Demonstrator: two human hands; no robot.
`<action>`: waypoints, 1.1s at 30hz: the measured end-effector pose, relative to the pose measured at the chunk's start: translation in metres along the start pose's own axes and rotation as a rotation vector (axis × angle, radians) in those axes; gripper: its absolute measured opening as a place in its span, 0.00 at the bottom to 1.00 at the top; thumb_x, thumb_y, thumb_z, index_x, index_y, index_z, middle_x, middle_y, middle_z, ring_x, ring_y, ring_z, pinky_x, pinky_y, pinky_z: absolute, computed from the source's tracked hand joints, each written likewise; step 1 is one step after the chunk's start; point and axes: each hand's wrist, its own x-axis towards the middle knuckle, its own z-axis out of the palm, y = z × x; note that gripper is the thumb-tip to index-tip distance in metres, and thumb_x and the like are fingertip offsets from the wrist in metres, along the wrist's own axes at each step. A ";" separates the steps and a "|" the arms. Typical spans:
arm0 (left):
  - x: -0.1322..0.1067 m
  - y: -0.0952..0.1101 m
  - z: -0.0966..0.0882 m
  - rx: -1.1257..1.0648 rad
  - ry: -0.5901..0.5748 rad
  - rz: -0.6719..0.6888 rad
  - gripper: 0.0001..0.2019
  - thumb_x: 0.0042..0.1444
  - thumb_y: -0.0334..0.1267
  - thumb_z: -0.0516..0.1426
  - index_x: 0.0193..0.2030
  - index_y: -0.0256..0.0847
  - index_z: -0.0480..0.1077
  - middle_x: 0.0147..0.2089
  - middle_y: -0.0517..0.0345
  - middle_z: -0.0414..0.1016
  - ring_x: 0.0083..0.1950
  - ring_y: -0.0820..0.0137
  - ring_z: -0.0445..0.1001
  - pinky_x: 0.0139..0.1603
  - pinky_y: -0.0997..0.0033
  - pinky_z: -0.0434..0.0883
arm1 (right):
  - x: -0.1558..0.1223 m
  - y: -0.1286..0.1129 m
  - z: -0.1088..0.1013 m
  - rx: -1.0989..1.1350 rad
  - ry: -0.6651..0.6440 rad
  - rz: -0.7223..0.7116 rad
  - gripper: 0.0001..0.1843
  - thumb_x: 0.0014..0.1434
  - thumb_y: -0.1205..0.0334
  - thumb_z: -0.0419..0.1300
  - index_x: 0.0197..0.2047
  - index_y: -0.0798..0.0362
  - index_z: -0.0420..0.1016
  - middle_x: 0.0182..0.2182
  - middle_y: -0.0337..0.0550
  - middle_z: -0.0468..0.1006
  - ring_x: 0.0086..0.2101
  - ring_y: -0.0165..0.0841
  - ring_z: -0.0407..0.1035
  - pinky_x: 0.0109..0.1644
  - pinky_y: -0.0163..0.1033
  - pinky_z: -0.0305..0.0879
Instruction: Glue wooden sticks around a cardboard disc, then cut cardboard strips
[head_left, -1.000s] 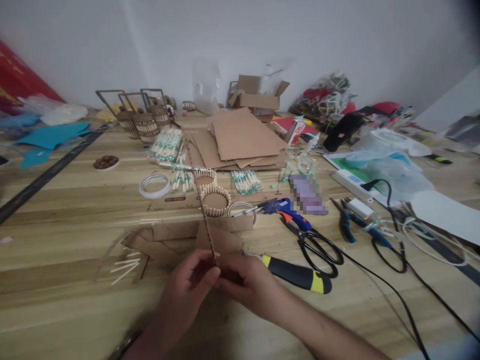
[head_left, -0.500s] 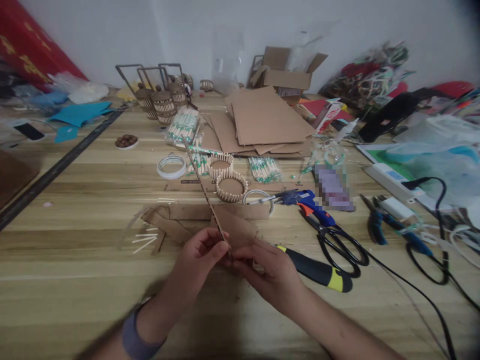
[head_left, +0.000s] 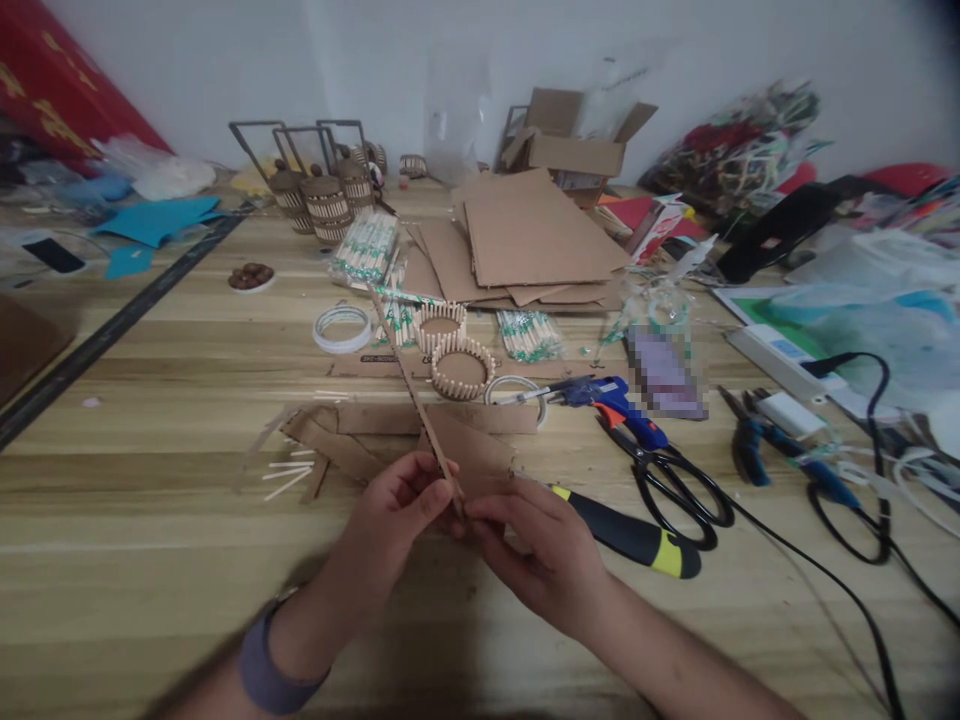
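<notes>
A long narrow cardboard strip is held up at a slant, its near end between my two hands. My left hand pinches it between thumb and fingers. Beside it, the fingertips of my right hand close on the strip's lower end. Beneath lie cardboard scraps and several thin white sticks. Beyond my hands stand two small rings of upright wooden sticks on cardboard bases, the nearer ring and the farther ring.
Right of my hands lie a black-and-yellow cutter, black scissors, a blue glue gun and pliers. Stacked cardboard sheets, bagged sticks and stick-covered buckets stand farther back. A tape roll lies left.
The strip has turned slightly, so more of its flat face shows. Both hands keep their hold in nearly the same place.
</notes>
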 end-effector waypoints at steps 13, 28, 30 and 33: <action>-0.001 0.002 0.003 0.024 -0.005 -0.003 0.18 0.46 0.48 0.71 0.36 0.38 0.74 0.28 0.64 0.74 0.27 0.75 0.72 0.30 0.75 0.70 | -0.001 0.001 0.001 -0.049 0.032 -0.049 0.05 0.67 0.67 0.57 0.41 0.49 0.74 0.31 0.40 0.81 0.30 0.32 0.74 0.35 0.38 0.65; -0.003 0.002 0.004 -0.062 0.026 -0.033 0.20 0.43 0.48 0.73 0.34 0.38 0.73 0.28 0.64 0.75 0.26 0.75 0.75 0.30 0.77 0.71 | 0.001 0.002 0.000 -0.124 0.090 -0.154 0.04 0.66 0.68 0.58 0.42 0.51 0.73 0.29 0.38 0.80 0.28 0.31 0.71 0.32 0.38 0.62; -0.003 0.003 0.005 -0.048 0.026 -0.034 0.21 0.43 0.49 0.73 0.34 0.38 0.72 0.27 0.64 0.75 0.26 0.75 0.75 0.29 0.76 0.71 | 0.000 0.002 0.000 -0.133 0.078 -0.168 0.05 0.65 0.68 0.58 0.43 0.50 0.72 0.29 0.38 0.81 0.28 0.31 0.71 0.33 0.39 0.62; -0.004 0.004 0.005 -0.023 0.031 -0.031 0.22 0.42 0.50 0.73 0.33 0.38 0.71 0.25 0.65 0.74 0.25 0.75 0.74 0.28 0.77 0.70 | 0.000 0.002 0.001 -0.142 0.079 -0.170 0.05 0.65 0.68 0.58 0.43 0.50 0.72 0.30 0.38 0.81 0.29 0.30 0.72 0.34 0.39 0.62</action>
